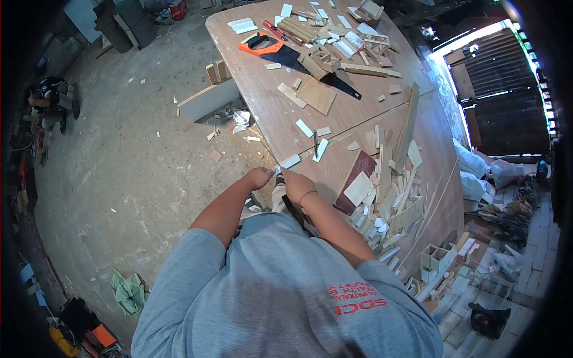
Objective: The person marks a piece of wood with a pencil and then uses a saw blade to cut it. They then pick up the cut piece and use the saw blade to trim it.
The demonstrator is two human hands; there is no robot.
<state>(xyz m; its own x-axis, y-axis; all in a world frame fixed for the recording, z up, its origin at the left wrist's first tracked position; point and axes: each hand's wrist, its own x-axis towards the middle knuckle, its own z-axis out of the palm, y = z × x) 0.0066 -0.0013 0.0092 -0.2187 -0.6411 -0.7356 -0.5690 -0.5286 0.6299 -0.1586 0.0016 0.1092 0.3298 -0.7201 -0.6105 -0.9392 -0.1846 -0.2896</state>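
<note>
"Head view first: where are we working?"

"At the edge of the table, low in front of our grey shirt. Our left hand and right hand almost meet, with a small white piece between them."

"How do our fingers stand?"

"On the left we curl them closed on that piece. On the right they bend inward just beside it; we cannot tell how far open they are or whether they grip it too."

"What do we see near them?"

"A white strip lies at the table's edge, just beyond our 2 hands. Farther in, a slim dark stick lies against or over a white offcut. To our right, a dark red board bears a pale panel, beside a heap of wood scraps."

"And toward the far end?"

"We see 1 saw with an orange handle, its dark blade passing under a wooden block. A flat wooden panel lies near it."

"Off the table?"

"On the floor to our left lies a green cloth; farther off, well apart from us, is a person."
</note>
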